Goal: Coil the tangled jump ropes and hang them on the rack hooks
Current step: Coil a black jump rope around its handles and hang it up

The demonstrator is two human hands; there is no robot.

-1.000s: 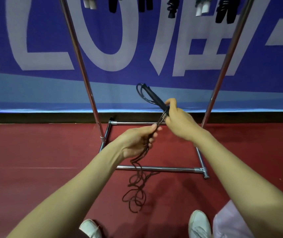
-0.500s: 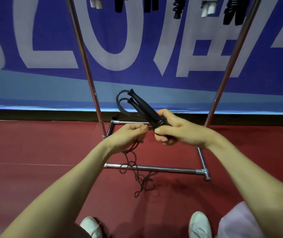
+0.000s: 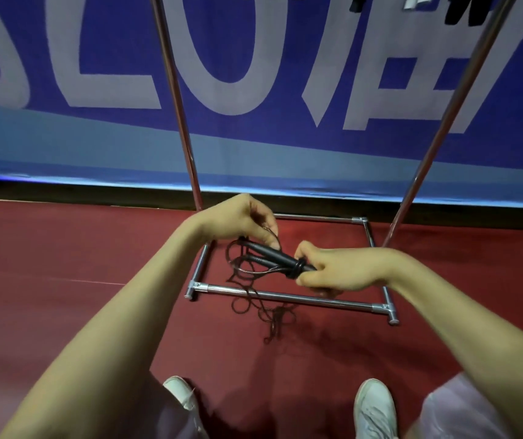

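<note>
Jump rope point(image 3: 269, 259): held low in front of rack point(image 3: 285, 296), just above its near base bar, both black handles point(image 3: 263, 253) side by side. Right hand point(image 3: 342, 274) gripping right end of handles, fingers point(image 3: 309, 282) curled round them. Few cord turns point(image 3: 298, 268) already cinched round handles, just left of that grip. Left hand point(image 3: 235, 220) at far-left end of handles, fingers point(image 3: 268, 240) pinching a thin loop of cord. Loose cord point(image 3: 273, 315) dangling in a tangle across near bar, down to red floor point(image 3: 63, 280). Judged progress: wrap barely begun; bulk of cord left to wind, tail to secure, then lift to hooks, which are out of view above. Other ropes point(image 3: 393, 11) hanging at top edge, far right, presumably already done. Cannot tell whether more tangled ones wait out of view.
</note>
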